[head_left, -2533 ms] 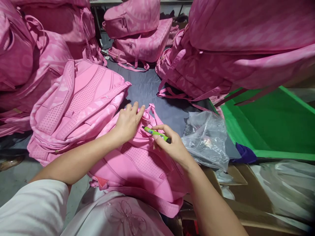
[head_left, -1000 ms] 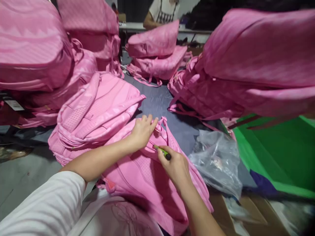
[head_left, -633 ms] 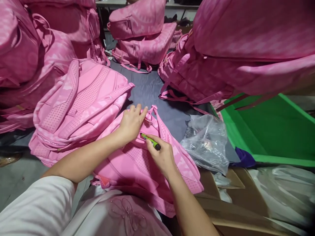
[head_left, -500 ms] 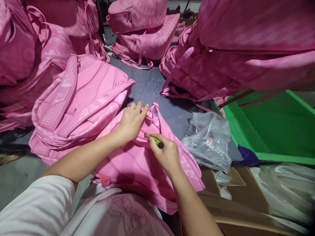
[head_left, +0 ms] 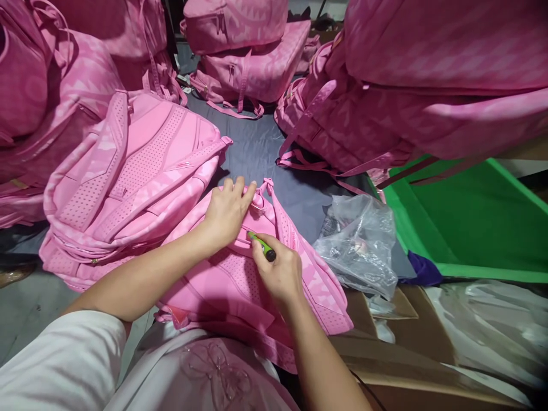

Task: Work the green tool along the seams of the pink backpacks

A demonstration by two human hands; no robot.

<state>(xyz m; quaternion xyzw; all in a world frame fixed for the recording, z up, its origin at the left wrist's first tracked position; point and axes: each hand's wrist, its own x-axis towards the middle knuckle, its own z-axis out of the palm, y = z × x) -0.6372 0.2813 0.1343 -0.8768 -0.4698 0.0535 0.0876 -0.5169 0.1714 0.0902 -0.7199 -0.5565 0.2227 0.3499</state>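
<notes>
A pink backpack lies in front of me, its padded, dotted back panel facing up. My left hand rests on its upper part, fingers stretched forward and slightly apart near the top loop. My right hand is closed around a short green stick-like tool with a black round end; its exact kind is not clear. The tool's far tip meets a seam or slit in the panel, just right of my left hand. A second pink backpack, straps up, lies against the first on the left.
Stacked pink backpacks stand at the back, with more at upper right. On the dark tabletop to the right is a clear plastic bag. A green bin and a cardboard box are at right.
The right hand and the green tool have shifted slightly left, with the tool tip closer to the left hand. The left hand stays on the backpack. The whole view has moved a little.
</notes>
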